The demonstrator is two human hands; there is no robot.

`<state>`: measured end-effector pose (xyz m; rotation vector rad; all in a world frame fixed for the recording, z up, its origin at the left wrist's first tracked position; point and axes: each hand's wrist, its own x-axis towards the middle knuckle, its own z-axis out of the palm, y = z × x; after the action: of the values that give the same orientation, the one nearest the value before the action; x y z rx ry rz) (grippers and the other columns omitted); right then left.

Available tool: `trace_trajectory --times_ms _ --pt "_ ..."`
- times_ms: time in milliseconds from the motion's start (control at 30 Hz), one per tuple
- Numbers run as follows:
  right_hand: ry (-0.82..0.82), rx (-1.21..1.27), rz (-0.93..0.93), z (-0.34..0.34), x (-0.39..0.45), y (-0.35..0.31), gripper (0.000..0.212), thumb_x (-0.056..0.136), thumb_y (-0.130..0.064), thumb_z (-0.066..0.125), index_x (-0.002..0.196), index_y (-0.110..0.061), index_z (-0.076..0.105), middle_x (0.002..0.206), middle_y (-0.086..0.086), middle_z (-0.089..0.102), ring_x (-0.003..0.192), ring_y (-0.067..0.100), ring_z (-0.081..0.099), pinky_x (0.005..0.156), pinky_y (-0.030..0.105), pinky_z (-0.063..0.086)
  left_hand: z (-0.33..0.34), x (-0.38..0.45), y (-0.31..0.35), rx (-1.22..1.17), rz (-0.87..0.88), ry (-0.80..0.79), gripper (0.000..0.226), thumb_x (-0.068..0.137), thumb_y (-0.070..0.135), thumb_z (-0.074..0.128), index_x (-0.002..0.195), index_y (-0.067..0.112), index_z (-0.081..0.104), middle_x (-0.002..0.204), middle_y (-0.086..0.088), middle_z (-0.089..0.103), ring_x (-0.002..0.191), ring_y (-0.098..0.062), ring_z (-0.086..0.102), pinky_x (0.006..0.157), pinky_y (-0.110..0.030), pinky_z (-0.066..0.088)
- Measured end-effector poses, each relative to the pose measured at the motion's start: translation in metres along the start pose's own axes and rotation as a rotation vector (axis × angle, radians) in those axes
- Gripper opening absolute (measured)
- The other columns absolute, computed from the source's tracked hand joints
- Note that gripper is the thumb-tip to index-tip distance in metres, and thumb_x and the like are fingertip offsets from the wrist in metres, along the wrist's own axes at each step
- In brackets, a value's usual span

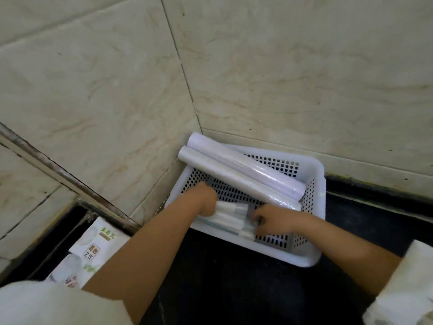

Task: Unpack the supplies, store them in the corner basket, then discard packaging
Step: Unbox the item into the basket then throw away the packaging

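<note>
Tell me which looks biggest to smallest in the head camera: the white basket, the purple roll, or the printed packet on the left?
1. white basket
2. purple roll
3. printed packet, though an arm partly hides it, so that one is unsure.

A single wide-angle view from a camera worn on the person's head, looking forward and steeply down into a corner where two tiled walls (281, 66) meet a dark countertop (234, 289). The view is close, within arm's reach of a white perforated basket (314, 231) near the centre. Both forearms enter from the bottom edge. Straight lines bow near the edges.
</note>
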<state>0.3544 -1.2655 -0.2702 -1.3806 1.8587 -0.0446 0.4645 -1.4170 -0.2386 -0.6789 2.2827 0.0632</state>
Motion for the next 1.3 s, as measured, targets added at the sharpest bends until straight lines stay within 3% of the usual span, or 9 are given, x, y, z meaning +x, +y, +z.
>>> trace_trajectory --times_ms 167,367,500,600,800,900,1067,1200,1300 --pt "0.064 0.292 0.090 0.007 -0.002 -0.005 0.014 0.083 -0.005 0.048 0.082 -0.011 0.061 0.080 0.001 0.053 0.069 0.014 0.046 0.064 0.026 0.038 0.011 0.016 0.019 0.036 -0.053 -0.042 0.036 0.095 0.007 0.036 0.130 0.002 0.044 0.140 -0.017 0.041 0.132 -0.033 0.032 0.106 -0.044 0.035" --pt "0.052 0.433 0.114 0.012 -0.003 -0.025 0.038 0.085 -0.006 0.049 0.123 0.000 0.047 0.126 0.020 0.053 0.113 0.033 0.052 0.103 0.045 0.043 0.014 0.011 0.015 -0.007 -0.052 0.102 0.042 0.095 0.017 0.045 0.133 0.004 0.035 0.136 -0.021 0.042 0.124 -0.037 0.040 0.103 -0.047 0.037" --pt "0.186 0.337 0.165 0.007 -0.017 -0.028 0.042 0.090 -0.020 0.049 0.127 0.000 0.046 0.132 0.017 0.051 0.117 0.031 0.051 0.093 0.032 0.043 0.018 -0.004 0.007 -0.067 -0.026 0.239 0.035 0.093 0.011 0.046 0.126 0.001 0.042 0.129 -0.024 0.045 0.116 -0.037 0.046 0.093 -0.042 0.043" --pt "0.278 0.090 0.105 0.009 -0.043 -0.039 0.035 0.094 -0.020 0.043 0.115 0.004 0.056 0.122 0.020 0.058 0.095 0.027 0.054 0.077 0.030 0.040 0.030 -0.032 0.009 -0.045 0.005 0.421 0.039 0.089 0.004 0.051 0.127 0.000 0.045 0.135 -0.023 0.041 0.123 -0.037 0.040 0.101 -0.044 0.041" --pt "0.580 -0.027 -0.090 0.053 -0.098 -0.073 0.036 0.094 -0.015 0.044 0.126 -0.001 0.052 0.132 0.017 0.054 0.120 0.028 0.049 0.096 0.026 0.034 0.088 -0.121 0.025 -0.058 0.183 0.693 0.042 0.089 0.002 0.045 0.130 -0.003 0.047 0.144 -0.023 0.038 0.130 -0.033 0.038 0.103 -0.045 0.034" --pt "0.644 -0.086 -0.177 0.089 -0.124 -0.096 0.027 0.089 -0.005 0.046 0.108 0.006 0.062 0.112 0.024 0.062 0.106 0.033 0.055 0.093 0.033 0.039 0.123 -0.165 0.037 -0.061 0.149 0.611 0.036 0.090 0.010 0.043 0.124 0.002 0.052 0.131 -0.018 0.049 0.118 -0.032 0.045 0.089 -0.042 0.042" --pt "0.477 -0.199 0.010 0.151 -0.165 -0.115 0.019 0.088 -0.011 0.046 0.088 0.001 0.060 0.102 0.024 0.062 0.097 0.036 0.057 0.082 0.040 0.049 0.199 -0.243 0.038 -0.119 0.109 0.309 0.050 0.094 0.036 0.045 0.137 0.012 0.038 0.134 -0.012 0.046 0.121 -0.030 0.047 0.095 -0.042 0.043" --pt "0.380 -0.194 0.348 0.192 -0.196 -0.107 0.042 0.088 -0.020 0.049 0.128 -0.005 0.043 0.129 0.020 0.049 0.119 0.038 0.046 0.098 0.046 0.040 0.259 -0.298 0.031 -0.147 0.076 0.079 0.084 0.081 0.058 0.057 0.144 0.014 0.025 0.144 -0.009 0.037 0.130 -0.029 0.038 0.104 -0.042 0.040" --pt "0.329 -0.146 0.598 0.218 -0.217 -0.098 0.055 0.088 -0.022 0.049 0.137 -0.009 0.029 0.138 0.020 0.042 0.128 0.038 0.037 0.109 0.053 0.026 0.295 -0.327 0.029 -0.161 0.033 -0.075 0.110 0.070 0.058 0.068 0.149 0.018 0.003 0.153 -0.008 0.023 0.138 -0.030 0.027 0.109 -0.046 0.032"
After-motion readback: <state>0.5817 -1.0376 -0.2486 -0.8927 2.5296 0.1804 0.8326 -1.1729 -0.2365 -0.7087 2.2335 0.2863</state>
